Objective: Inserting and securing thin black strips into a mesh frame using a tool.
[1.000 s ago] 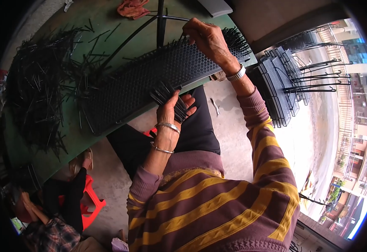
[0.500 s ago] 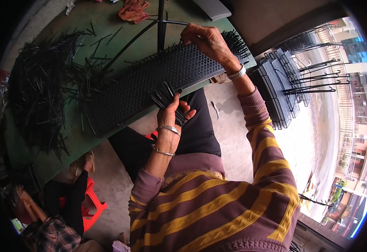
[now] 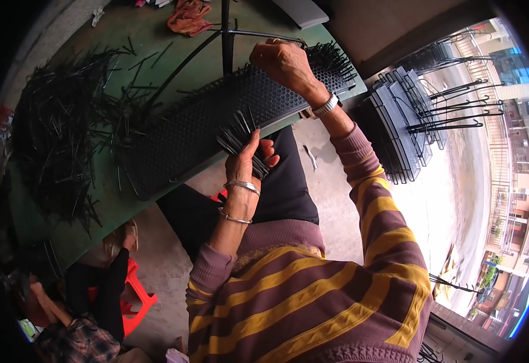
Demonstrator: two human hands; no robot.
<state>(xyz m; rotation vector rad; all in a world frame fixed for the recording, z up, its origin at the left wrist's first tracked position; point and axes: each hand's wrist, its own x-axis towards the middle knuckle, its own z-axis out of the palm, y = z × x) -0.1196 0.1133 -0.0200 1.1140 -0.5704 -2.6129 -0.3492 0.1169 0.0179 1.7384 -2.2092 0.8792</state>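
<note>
A long black panel point(image 3: 198, 124) pierced with many small holes lies slantwise on the green table point(image 3: 110, 227). Thin black strips stick up in a dense row along its far edge, thickest at the right end point(image 3: 331, 59). My left hand point(image 3: 246, 158) is closed around a bundle of similar black strips point(image 3: 233, 138), fanned out above the thumb at the panel's near edge. Over the panel's far edge, my right hand point(image 3: 285, 63) is closed with the fingers curled in; its fingertips are hidden, so anything they pinch cannot be made out.
A large heap of loose black strips point(image 3: 59, 139) covers the table's left side. Behind the panel stands a black metal frame point(image 3: 227, 45) beside an orange-brown cloth point(image 3: 189, 17). Stacked mesh racks point(image 3: 400, 121) stand at right. Another person point(image 3: 77, 339) sits lower left near a red stool point(image 3: 136, 296).
My right hand has moved left along the panel's far edge and its fingers have curled under. My left hand stays almost in place with its bundle of strips.
</note>
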